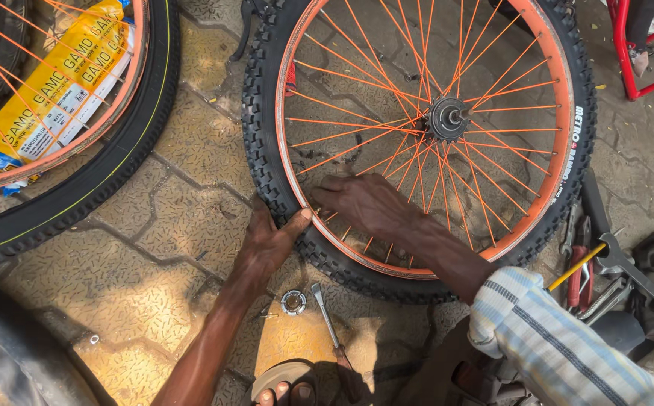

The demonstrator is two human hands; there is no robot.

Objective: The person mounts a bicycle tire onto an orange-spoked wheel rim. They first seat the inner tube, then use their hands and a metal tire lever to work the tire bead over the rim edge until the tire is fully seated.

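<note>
Nearest to us, a sandalled foot (286,391) shows at the bottom edge, with a slim metal tool (326,316) and a small round metal part (293,301) lying just beyond it on the paving (184,225). Next we see the left hand (270,240), open and spread flat against the outside of the knobby tyre (259,150), thumb on the tread at its near left curve. The right hand (364,203) (its striped sleeve (537,338) enters from the near right) lies open, palm down, across the orange spokes (357,143), fingers reaching toward the orange rim (301,192); neither hand grips anything. The wheel lies flat on the paving, centre of the scene, its hub (447,118) farther off. To the near right lie assorted tools (594,271). At far left we note a second orange-rimmed wheel (116,150) with a yellow packet (56,90) lying within its rim, and at far right a red frame (628,53).
</note>
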